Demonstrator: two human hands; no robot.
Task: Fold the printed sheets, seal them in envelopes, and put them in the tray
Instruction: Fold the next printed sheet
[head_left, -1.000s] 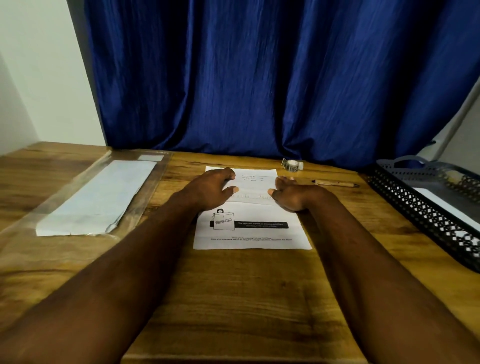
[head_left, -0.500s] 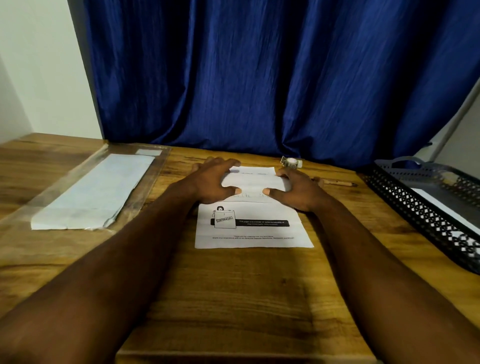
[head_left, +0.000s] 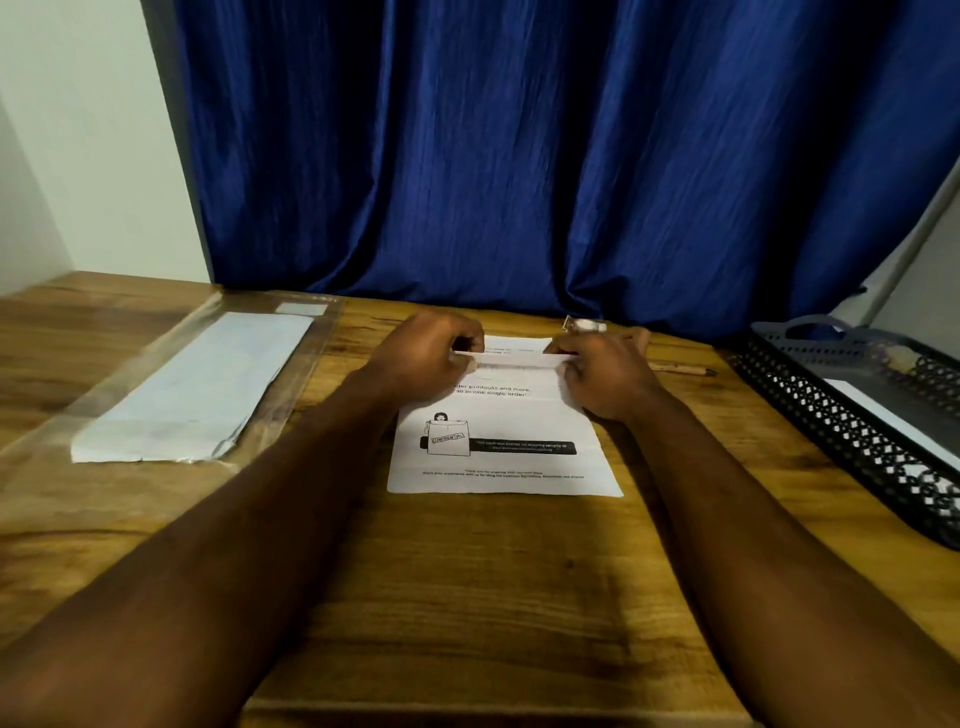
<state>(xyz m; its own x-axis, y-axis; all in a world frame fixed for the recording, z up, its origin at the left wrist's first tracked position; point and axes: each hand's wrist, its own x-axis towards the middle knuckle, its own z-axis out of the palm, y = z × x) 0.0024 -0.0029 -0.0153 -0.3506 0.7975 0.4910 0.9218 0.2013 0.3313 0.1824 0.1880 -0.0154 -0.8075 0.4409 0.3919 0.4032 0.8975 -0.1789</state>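
The left hand (head_left: 421, 364) and right hand (head_left: 602, 379) no longer lie flat. They now pinch the printed sheet (head_left: 498, 457) by its 12 o'clock edge, which lifts and curls toward 6 o'clock.

The person shows as two bare forearms and two bare hands. The left forearm (head_left: 249, 525) and the right forearm (head_left: 737, 519) are uncovered along the whole length in view, from the lower edge of the picture up to the wrists, each broad near the camera and narrowing toward the wrist under the wide lens. The left hand (head_left: 423, 358) and the right hand (head_left: 605, 379) show rounded backs and knuckles; nails and finer marks are too dim to tell.
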